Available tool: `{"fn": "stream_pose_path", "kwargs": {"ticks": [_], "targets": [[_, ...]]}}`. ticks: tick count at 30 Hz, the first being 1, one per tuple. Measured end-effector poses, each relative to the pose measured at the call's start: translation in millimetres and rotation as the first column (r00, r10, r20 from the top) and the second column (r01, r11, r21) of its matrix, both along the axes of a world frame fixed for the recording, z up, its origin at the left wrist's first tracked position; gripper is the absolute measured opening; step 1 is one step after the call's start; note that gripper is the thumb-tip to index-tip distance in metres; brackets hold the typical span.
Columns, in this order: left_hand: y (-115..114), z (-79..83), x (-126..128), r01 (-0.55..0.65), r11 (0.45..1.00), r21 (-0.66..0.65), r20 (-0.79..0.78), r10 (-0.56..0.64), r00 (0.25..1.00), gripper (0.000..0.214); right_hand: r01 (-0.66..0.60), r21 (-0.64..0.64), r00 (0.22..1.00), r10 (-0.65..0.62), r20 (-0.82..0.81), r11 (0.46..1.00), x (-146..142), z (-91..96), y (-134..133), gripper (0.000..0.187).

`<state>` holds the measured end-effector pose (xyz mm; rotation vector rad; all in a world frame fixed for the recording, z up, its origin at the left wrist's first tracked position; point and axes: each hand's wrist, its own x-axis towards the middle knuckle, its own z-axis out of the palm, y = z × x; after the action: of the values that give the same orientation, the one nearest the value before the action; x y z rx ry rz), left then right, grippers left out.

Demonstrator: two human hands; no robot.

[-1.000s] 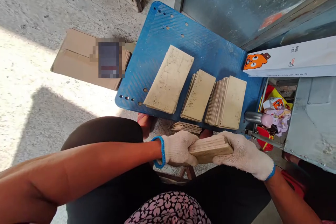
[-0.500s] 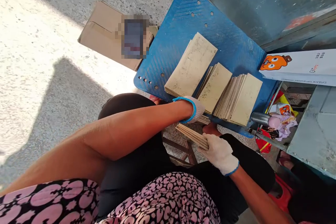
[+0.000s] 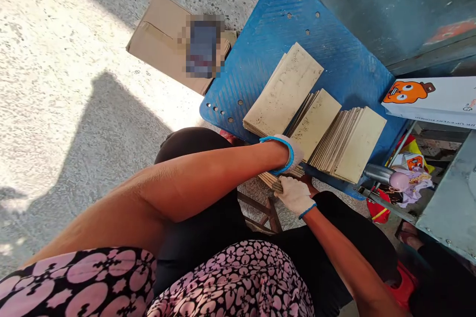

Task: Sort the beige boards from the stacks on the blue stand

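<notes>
My right hand (image 3: pixel 296 196), in a white knit glove with a blue cuff, is closed on a small stack of thin wooden boards (image 3: pixel 268 181), seen mostly edge-on below the table's near edge. My left hand (image 3: pixel 296 152), gloved alike, is just above that stack, at the near end of the middle pile; its fingers are hidden behind its cuff and wrist. On the blue plastic tabletop (image 3: pixel 271 20) are three groups of pale, dark-specked boards: a left stack (image 3: pixel 284 89), a middle pile (image 3: pixel 316 119) and a fanned right row (image 3: pixel 360 146).
A flattened cardboard box (image 3: pixel 156 27) with a blurred dark item (image 3: pixel 203 49) lies left of the table. At right are a white bag (image 3: pixel 446 96) with an orange cartoon, a metal cylinder (image 3: pixel 378 173), and a grey metal cabinet (image 3: pixel 449 198). A wooden stool (image 3: pixel 273 215) stands beneath.
My right hand has moved up towards my left hand with the boards, and the gap between the hands has narrowed. The whole view has shifted slightly, so the table appears further right.
</notes>
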<state>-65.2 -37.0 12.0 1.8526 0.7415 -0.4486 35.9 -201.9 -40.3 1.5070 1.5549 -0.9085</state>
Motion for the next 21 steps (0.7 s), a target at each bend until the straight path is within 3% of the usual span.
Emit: {"fn": "stream_pose_path", "kwargs": {"ticks": [2, 4, 11, 14, 18, 21], "targets": [[2, 2.2, 0, 0.186, 0.981, 0.046, -0.019, -0.186, 0.982, 0.037, 0.012, 0.004, 1.000, -0.012, -0.004, 1.000, 0, -4.6, 3, 0.035], [5, 2.4, 1, 0.275, 0.960, 0.056, -0.031, -0.274, 0.961, 0.038, 0.018, 0.003, 1.000, -0.018, -0.013, 1.000, 0, -9.2, 4, 0.037], [5, -7.3, 4, 0.151, 0.988, 0.035, -0.069, -0.149, 0.986, 0.038, 0.068, 0.004, 0.998, -0.068, 0.015, 0.998, -2, -24.2, 3, 0.038], [6, -8.0, 4, 0.165, 0.985, 0.059, -0.056, -0.161, 0.985, 0.039, 0.089, 0.029, 0.995, -0.090, 0.047, 0.996, -3, -26.4, 0, 0.039], [10, -3.5, 3, 0.232, 0.971, 0.062, -0.036, -0.230, 0.973, 0.042, 0.126, 0.081, 0.991, -0.129, 0.026, 0.989, -2, -19.4, -3, 0.043], [11, 0.0, 4, 0.243, 0.967, 0.076, -0.054, -0.239, 0.969, 0.042, 0.130, 0.131, 0.991, -0.131, -0.001, 0.983, 2, -3.9, -3, 0.036]]}}
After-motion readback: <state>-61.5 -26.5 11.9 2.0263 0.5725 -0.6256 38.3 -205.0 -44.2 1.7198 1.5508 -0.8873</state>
